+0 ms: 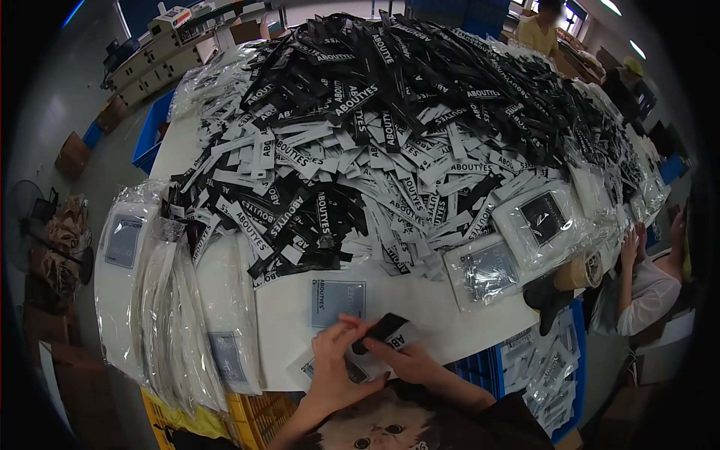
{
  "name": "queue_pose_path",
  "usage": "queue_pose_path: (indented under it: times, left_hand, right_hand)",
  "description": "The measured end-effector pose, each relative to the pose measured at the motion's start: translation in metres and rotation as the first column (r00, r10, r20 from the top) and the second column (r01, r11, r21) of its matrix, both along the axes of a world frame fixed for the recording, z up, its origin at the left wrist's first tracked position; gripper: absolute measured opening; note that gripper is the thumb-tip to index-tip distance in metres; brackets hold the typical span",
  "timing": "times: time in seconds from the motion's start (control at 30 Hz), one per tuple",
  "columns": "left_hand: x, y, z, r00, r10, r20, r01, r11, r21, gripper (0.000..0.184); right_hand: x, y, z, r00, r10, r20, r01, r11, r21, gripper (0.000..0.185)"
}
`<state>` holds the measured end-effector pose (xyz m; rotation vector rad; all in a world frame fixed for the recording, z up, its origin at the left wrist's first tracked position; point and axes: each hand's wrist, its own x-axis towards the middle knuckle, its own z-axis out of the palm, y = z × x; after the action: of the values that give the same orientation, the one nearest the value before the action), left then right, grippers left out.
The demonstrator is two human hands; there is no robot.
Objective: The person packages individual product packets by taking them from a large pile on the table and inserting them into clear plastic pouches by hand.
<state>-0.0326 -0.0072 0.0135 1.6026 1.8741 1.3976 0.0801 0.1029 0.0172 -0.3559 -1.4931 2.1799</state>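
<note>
At the table's near edge my two hands work close together. My right hand (405, 361) is closed on a narrow black packet (387, 327), with a white one lettered "AB" (397, 342) beside it. My left hand (334, 361) is curled, its fingertips meeting the black packet; whether it grips it too is hard to see. Beneath the hands lies a clear plastic bag (306, 367) with a dark label, partly hidden. Just beyond my left fingers a grey-blue printed card (337, 298) lies flat on the white table (281, 311).
A large heap of black and white packets (375, 142) covers the table. Filled clear bags stand at left (124, 300) and lie at right (484, 274). Below the edge are a yellow crate (262, 416) and a blue bin (577, 360). Co-workers (637, 289) are at the right.
</note>
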Motion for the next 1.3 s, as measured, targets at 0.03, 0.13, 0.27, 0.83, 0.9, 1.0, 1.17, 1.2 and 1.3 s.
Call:
queue_pose_path:
  times: [0.03, 0.13, 0.27, 0.83, 0.9, 1.0, 1.17, 1.2, 1.3]
  left_hand:
    - [-0.001, 0.0, 0.005, 1.0, 0.005, -0.003, -0.005, 1.0, -0.002, 0.089]
    - [-0.009, -0.002, 0.015, 0.991, 0.125, 0.044, -0.128, 0.989, 0.071, 0.077]
    - [-0.038, -0.018, 0.008, 0.949, 0.092, 0.301, 0.035, 0.92, -0.39, 0.028]
    - [-0.034, -0.014, 0.017, 0.943, -0.206, 0.262, 0.306, 0.847, -0.435, 0.012]
    - [-0.038, -0.016, 0.019, 0.896, -0.063, 0.44, 0.286, 0.84, -0.462, 0.011]
    - [-0.035, -0.016, 0.009, 0.785, 0.136, 0.604, 0.079, 0.945, -0.316, 0.012]
    - [-0.024, -0.003, 0.025, 0.929, -0.055, 0.365, 0.134, 0.971, -0.197, 0.012]
    - [-0.022, -0.001, 0.026, 0.965, -0.026, 0.26, 0.07, 0.985, -0.16, 0.012]
    - [-0.013, -0.002, 0.021, 0.967, 0.065, 0.245, -0.025, 0.986, -0.163, 0.011]
  right_hand:
    - [0.0, -0.002, -0.005, 0.997, 0.048, 0.063, -0.045, 0.998, -0.049, 0.015]
    - [0.005, 0.002, -0.004, 0.991, -0.067, 0.112, 0.082, 0.987, -0.139, 0.022]
    - [0.005, 0.003, -0.002, 0.998, -0.028, 0.047, 0.035, 0.988, -0.153, 0.025]
    - [0.012, 0.029, -0.013, 0.618, 0.42, 0.664, -0.667, 0.727, 0.161, 0.019]
    - [0.015, 0.028, -0.023, 0.842, 0.386, 0.376, -0.361, 0.922, -0.138, 0.018]
    - [0.017, 0.016, -0.004, 0.984, 0.062, 0.164, -0.029, 0.98, -0.199, 0.018]
    - [0.017, 0.004, -0.001, 0.966, 0.012, 0.259, -0.09, 0.952, 0.291, 0.011]
    - [0.016, 0.005, 0.003, 0.975, -0.017, 0.222, -0.056, 0.946, 0.32, 0.01]
    - [0.018, 0.008, 0.012, 0.961, -0.1, 0.259, -0.015, 0.912, 0.41, 0.008]
